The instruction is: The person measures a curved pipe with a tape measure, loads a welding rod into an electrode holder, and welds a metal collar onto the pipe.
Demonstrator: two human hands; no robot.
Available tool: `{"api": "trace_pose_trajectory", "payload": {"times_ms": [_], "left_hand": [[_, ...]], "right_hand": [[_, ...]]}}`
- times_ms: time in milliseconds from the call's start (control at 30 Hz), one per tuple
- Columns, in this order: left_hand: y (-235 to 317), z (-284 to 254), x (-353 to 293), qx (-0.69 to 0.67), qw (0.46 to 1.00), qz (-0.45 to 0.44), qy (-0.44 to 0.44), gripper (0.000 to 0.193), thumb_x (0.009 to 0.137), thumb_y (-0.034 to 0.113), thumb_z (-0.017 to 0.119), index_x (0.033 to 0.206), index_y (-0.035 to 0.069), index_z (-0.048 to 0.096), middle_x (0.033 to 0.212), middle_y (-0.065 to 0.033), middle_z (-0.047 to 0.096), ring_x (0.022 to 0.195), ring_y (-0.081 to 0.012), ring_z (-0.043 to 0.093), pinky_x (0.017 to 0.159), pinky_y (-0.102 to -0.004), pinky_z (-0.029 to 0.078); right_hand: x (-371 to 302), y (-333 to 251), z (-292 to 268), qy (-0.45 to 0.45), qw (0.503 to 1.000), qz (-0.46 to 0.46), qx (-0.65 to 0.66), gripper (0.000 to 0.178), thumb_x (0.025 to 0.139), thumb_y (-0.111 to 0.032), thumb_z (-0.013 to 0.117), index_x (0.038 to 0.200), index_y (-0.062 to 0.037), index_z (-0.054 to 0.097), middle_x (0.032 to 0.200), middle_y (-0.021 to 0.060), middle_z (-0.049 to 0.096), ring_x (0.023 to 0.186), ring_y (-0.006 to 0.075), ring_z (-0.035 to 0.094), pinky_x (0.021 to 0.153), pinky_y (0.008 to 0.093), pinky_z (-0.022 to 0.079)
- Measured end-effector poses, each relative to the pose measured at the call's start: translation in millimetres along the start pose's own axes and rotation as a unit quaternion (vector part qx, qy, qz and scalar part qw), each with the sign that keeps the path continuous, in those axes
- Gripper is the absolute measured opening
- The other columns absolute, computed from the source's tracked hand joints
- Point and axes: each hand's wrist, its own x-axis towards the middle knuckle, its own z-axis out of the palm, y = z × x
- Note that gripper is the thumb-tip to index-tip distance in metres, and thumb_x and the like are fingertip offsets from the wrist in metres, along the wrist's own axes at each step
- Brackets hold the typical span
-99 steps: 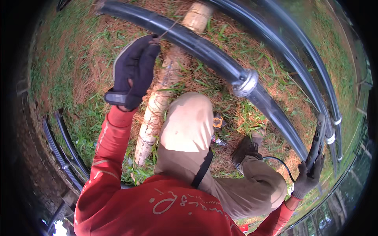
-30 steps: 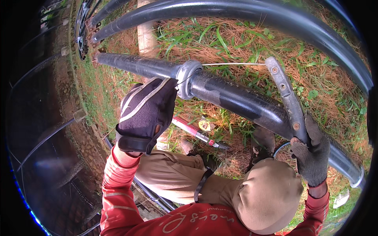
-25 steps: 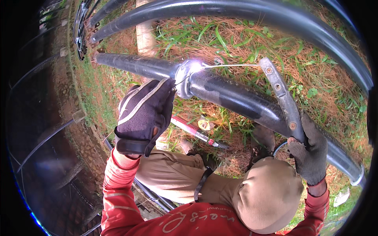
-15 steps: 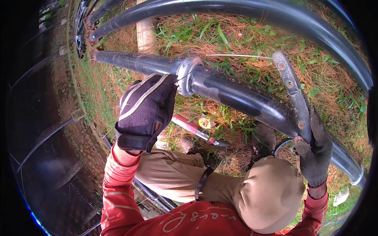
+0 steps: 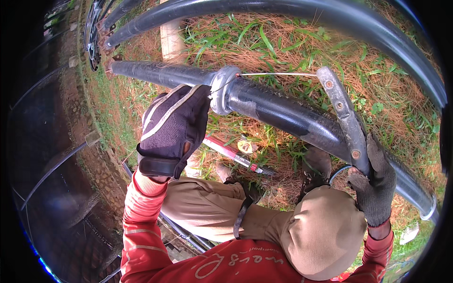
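My left hand (image 5: 172,125), in a dark purple glove, is closed at the near side of a grey collar (image 5: 222,89) on a black pipe (image 5: 288,111). A thin dark wire (image 5: 225,85) runs from its fingertips across the collar; the fingertips are mostly hidden. My right hand (image 5: 380,184), in a dark knit glove, grips the lower end of a worn dark handle (image 5: 340,107) with several rivets, slanting over the pipe. From the handle's upper end a thin pale strip (image 5: 278,74) reaches left to the collar; its kind is unclear.
More black pipes (image 5: 264,7) arch along the far side. On the grass near my feet lie a red and white tube-shaped package (image 5: 231,153) and a yellow roll-like item (image 5: 245,146). A wooden post (image 5: 172,42) stands beyond the pipe. Dark netting (image 5: 52,165) hangs at left.
My right hand has shifted the riveted handle slightly left, and the pale strip's far tip now meets the collar. My left hand stays nearly in place.
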Motion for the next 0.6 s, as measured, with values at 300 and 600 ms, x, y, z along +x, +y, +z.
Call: {"api": "trace_pose_trajectory", "payload": {"times_ms": [300,600], "left_hand": [[-9.8,12.0,-3.6,-0.01,0.998,0.034,0.05,0.02,0.09,0.008,0.075,0.11,0.009,0.075,0.089,-0.0144,0.07,0.077,-0.0393,0.067,0.07,-0.0471,0.054],[-8.2,12.4,-9.0,-0.059,0.997,-0.013,0.04,0.024,0.094,-0.003,0.076,0.117,0.002,0.079,0.101,-0.0153,0.079,0.088,-0.0242,0.079,0.075,-0.032,0.06]], "right_hand": [[5.1,-8.1,1.9,-0.012,0.998,-0.039,-0.041,0.082,0.079,-0.01,0.088,0.154,-0.0003,0.057,0.153,0.0254,0.061,0.144,0.0427,0.058,0.122,0.0493,0.042],[0.4,-5.6,5.6,0.007,0.999,0.018,0.033,0.078,0.08,-0.011,0.088,0.152,0.0009,0.059,0.155,0.0251,0.06,0.146,0.041,0.055,0.123,0.0487,0.041]]}}
